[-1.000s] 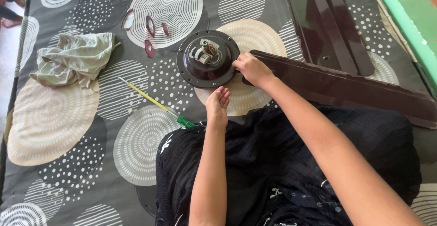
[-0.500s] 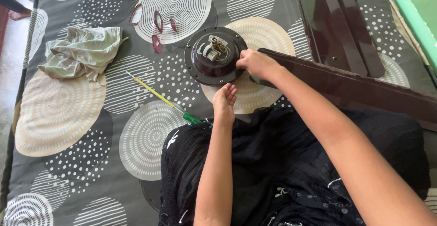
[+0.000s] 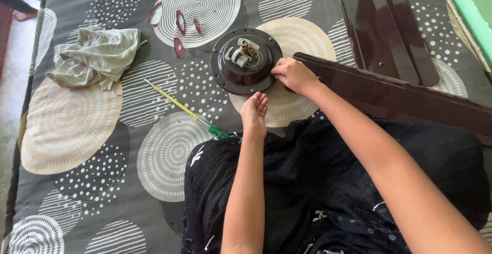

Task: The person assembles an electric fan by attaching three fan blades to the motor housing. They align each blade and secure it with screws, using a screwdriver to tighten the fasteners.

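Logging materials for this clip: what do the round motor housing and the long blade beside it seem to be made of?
Motor housing: looks like painted metal, glossy dark brown with highlights and rim screws. Blade: likely painted sheet metal, same glossy brown, thin with a folded edge; could be coated otherwise.

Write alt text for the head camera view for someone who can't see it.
A person's right hand touches the edge of a dark round fan motor where a brown blade meets it; the left hand rests open just below the motor. A yellow screwdriver and crumpled cloth lie on the patterned mat.

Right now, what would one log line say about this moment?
right hand: at joint of fan motor and blade | left hand: open, empty, near motor | screwdriver: lying on mat
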